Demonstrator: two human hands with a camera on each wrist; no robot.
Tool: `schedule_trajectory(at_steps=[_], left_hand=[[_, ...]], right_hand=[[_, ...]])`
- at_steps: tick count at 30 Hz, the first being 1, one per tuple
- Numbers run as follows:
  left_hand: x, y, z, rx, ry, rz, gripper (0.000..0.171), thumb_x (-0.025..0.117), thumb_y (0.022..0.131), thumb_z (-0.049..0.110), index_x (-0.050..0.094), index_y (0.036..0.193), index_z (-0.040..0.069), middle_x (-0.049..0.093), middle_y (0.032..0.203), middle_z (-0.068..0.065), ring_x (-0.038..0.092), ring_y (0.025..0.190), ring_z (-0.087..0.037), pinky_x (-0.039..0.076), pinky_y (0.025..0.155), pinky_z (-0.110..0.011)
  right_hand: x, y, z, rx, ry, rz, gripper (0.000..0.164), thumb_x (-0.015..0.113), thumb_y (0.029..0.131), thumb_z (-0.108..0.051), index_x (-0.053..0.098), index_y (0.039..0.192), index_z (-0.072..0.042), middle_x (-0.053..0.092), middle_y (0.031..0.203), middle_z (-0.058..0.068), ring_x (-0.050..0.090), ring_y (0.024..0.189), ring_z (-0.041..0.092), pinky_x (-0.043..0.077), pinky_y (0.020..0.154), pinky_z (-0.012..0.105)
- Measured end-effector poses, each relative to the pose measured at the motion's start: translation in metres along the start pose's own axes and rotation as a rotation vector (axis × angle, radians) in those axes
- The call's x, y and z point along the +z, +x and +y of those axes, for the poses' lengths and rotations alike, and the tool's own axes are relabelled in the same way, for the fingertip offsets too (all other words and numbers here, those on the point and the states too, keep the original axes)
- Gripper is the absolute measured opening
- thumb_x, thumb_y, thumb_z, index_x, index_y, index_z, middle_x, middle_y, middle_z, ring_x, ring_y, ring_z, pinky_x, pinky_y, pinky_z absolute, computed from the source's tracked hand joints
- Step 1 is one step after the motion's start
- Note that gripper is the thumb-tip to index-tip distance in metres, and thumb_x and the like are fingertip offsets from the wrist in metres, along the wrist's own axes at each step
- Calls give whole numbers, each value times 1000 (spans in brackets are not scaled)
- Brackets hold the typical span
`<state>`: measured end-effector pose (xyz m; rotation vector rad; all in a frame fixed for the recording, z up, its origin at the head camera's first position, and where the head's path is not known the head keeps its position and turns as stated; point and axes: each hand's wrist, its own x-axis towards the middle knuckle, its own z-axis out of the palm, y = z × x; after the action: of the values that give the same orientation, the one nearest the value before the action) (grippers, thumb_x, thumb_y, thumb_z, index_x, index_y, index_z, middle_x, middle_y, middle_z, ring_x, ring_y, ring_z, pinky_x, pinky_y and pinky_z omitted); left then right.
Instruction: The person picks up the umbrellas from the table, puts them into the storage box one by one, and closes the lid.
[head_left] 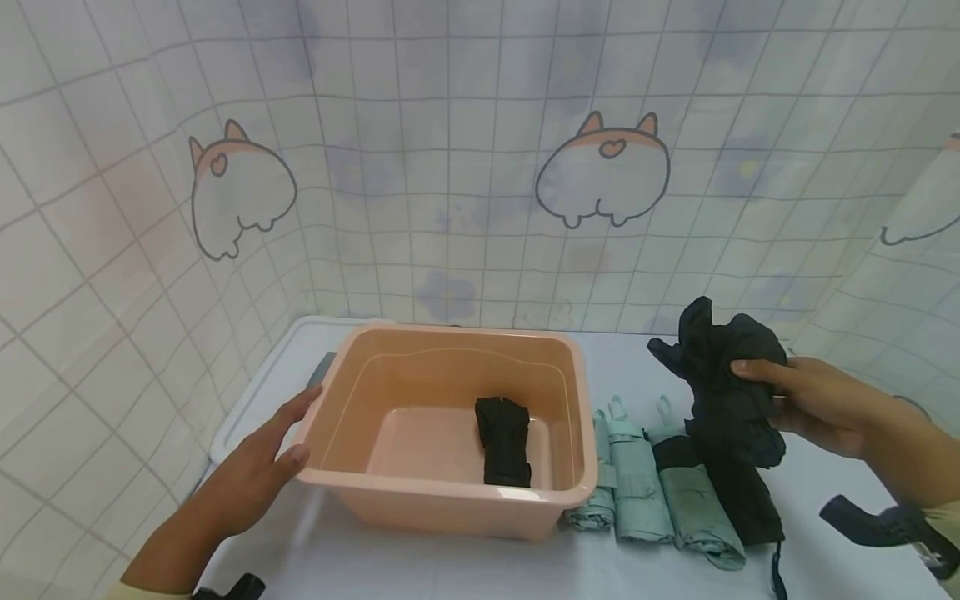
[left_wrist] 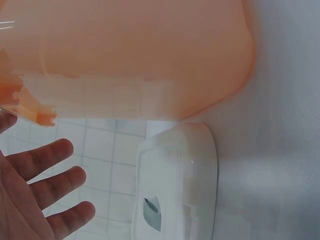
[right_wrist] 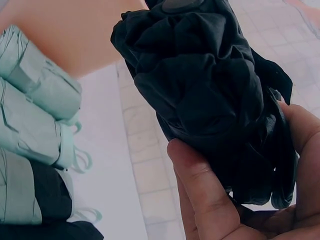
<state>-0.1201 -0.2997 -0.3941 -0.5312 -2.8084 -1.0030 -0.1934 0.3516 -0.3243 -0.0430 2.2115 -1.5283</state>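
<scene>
My right hand (head_left: 817, 400) grips a loosely bunched black folding umbrella (head_left: 731, 375) above the table's right side. In the right wrist view, fingers and thumb wrap the umbrella's (right_wrist: 200, 85) crumpled fabric, and a round dark end shows at the top. My left hand (head_left: 255, 467) rests at the left rim of a peach plastic tub (head_left: 450, 508), its fingers extended; in the left wrist view the fingers of this hand (left_wrist: 30, 195) are spread beside the tub wall. Inside the tub lies a rolled black bundle (head_left: 504, 442). Three rolled teal umbrellas (head_left: 637, 483) lie right of the tub.
A black sleeve-like piece with a cord (head_left: 742, 500) lies against the rightmost teal roll. Left of the tub stands a white lidded box (left_wrist: 170, 185). A tile-patterned curtain (head_left: 450, 167) surrounds the white table (head_left: 420, 567) at the back and sides.
</scene>
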Motion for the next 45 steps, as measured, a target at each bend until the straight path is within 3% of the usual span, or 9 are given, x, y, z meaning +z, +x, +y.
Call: schedule_trajectory(at_steps=[25,45], left_hand=[[1,0,-4,26,-17,3,60,39,109,47,18,164,37,44,153,-21,52,127,-47,42,87,-74],[4,1,-4,-16,-7,1,61,37,108,52,16,164,41,44,153,-20,56,122,-45,45,85,-74]], right_hand=[[26,8,-27,-67,53,-37,62,49,110,-30,23,147,13,50,125,14,63,106,23,54,91,34],[52,17,-44,-74,79,-63,62,53,108,-32,27,143,11,45,128,18,59,109,26,51,94,33]])
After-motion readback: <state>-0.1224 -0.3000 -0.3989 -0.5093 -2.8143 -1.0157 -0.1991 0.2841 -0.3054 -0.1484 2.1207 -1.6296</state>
